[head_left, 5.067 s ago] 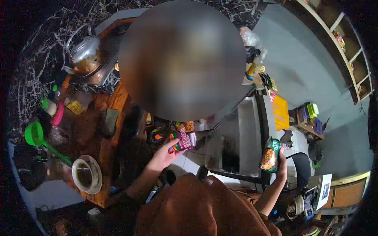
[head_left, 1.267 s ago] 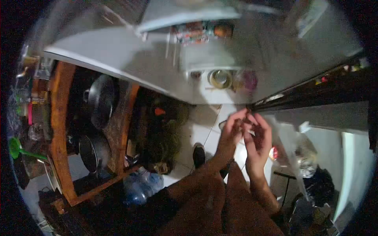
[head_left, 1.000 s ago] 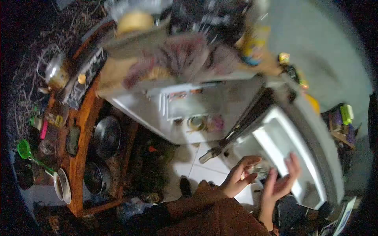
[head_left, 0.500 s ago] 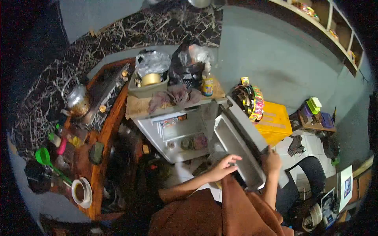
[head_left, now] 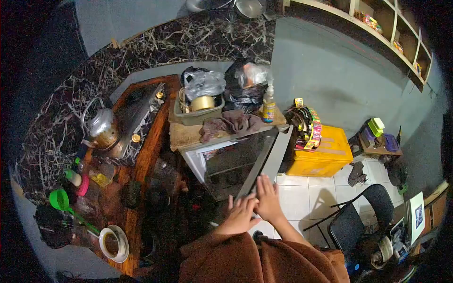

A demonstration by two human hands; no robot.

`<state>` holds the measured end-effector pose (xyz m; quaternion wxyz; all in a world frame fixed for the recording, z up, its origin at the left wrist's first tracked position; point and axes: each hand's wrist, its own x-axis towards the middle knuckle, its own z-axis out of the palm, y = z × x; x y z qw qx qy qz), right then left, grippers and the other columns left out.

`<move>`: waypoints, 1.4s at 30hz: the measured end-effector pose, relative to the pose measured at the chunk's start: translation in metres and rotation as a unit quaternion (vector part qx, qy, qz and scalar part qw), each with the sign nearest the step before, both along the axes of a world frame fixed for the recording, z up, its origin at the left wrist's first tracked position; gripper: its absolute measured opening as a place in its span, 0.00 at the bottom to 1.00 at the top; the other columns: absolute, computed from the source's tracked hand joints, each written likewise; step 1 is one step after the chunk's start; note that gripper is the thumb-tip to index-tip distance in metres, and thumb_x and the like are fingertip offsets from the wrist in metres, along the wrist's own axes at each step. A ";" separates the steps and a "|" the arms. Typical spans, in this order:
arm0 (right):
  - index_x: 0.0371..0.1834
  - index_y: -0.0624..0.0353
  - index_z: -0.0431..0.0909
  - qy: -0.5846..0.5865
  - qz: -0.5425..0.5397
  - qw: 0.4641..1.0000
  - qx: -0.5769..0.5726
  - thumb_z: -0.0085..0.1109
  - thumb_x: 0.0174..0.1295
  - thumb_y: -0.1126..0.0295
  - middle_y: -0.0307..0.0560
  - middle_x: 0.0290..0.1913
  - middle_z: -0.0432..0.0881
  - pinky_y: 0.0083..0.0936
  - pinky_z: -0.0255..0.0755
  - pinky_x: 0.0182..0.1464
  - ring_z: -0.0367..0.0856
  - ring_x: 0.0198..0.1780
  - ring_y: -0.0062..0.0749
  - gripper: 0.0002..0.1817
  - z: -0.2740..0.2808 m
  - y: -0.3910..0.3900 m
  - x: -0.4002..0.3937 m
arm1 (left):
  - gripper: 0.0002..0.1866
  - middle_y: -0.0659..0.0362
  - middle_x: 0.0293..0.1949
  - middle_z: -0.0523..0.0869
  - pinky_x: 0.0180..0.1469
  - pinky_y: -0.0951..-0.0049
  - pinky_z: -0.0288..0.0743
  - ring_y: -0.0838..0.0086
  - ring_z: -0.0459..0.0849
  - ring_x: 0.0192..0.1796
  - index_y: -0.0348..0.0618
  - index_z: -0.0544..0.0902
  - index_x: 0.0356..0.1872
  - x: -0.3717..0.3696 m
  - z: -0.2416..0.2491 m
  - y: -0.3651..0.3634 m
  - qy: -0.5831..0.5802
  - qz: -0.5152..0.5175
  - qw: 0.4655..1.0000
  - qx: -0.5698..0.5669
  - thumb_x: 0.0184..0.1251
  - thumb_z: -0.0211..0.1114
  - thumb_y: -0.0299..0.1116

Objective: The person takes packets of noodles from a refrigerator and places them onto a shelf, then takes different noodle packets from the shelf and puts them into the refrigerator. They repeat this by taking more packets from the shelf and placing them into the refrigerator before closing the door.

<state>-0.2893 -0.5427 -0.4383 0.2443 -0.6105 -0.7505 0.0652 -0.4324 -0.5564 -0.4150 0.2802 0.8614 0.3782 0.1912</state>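
Observation:
A small fridge (head_left: pixel 222 162) stands beside a wooden counter, its door (head_left: pixel 264 158) swung nearly closed. Both my hands lie flat on the outer face of the door's lower edge. My left hand (head_left: pixel 241 214) has its fingers spread against the door. My right hand (head_left: pixel 268 198) rests just right of it, fingers straight and together. Neither hand holds anything. On top of the fridge sit a grey basin (head_left: pixel 196 111) with a tape roll, dark plastic bags (head_left: pixel 245 80), crumpled cloths (head_left: pixel 231 125) and a yellow bottle (head_left: pixel 269 106).
A wooden counter (head_left: pixel 144 155) on the left carries a metal kettle (head_left: pixel 101 127), a stove, a green funnel (head_left: pixel 59 200) and a white bowl (head_left: pixel 113 243). A yellow crate (head_left: pixel 323 155) with hanging sachet strips stands right of the fridge. A black chair (head_left: pixel 358 219) stands on white floor tiles.
The fridge door has swung from wide open to almost closed. My hands moved from gripping the door's edges to lying flat on its outer face. The snack packets held earlier are gone from my hands.

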 end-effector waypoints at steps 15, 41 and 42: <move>0.66 0.50 0.48 -0.070 0.028 0.992 0.097 0.59 0.44 0.58 0.44 0.67 0.49 0.54 0.41 0.63 0.45 0.68 0.39 0.44 -0.023 0.131 -0.106 | 0.50 0.53 0.66 0.51 0.61 0.38 0.28 0.57 0.44 0.68 0.44 0.53 0.64 -0.096 -0.039 0.106 0.053 0.218 0.959 0.172 0.40 0.68 0.53; 0.62 0.56 0.58 -0.037 0.182 0.940 -0.287 0.58 0.50 0.58 0.71 0.62 0.50 0.35 0.50 0.64 0.49 0.66 0.54 0.35 -0.089 0.039 0.199 | 0.50 0.46 0.67 0.43 0.62 0.40 0.39 0.48 0.37 0.68 0.37 0.47 0.65 0.161 -0.063 0.085 0.037 0.091 0.995 0.036 0.44 0.68 0.43; 0.61 0.56 0.59 0.008 0.153 0.951 -0.267 0.58 0.50 0.58 0.71 0.62 0.53 0.36 0.52 0.64 0.51 0.65 0.55 0.34 -0.062 0.023 0.229 | 0.49 0.46 0.67 0.44 0.62 0.40 0.39 0.48 0.38 0.68 0.39 0.48 0.65 0.194 -0.072 0.084 -0.015 0.030 0.999 0.034 0.45 0.67 0.44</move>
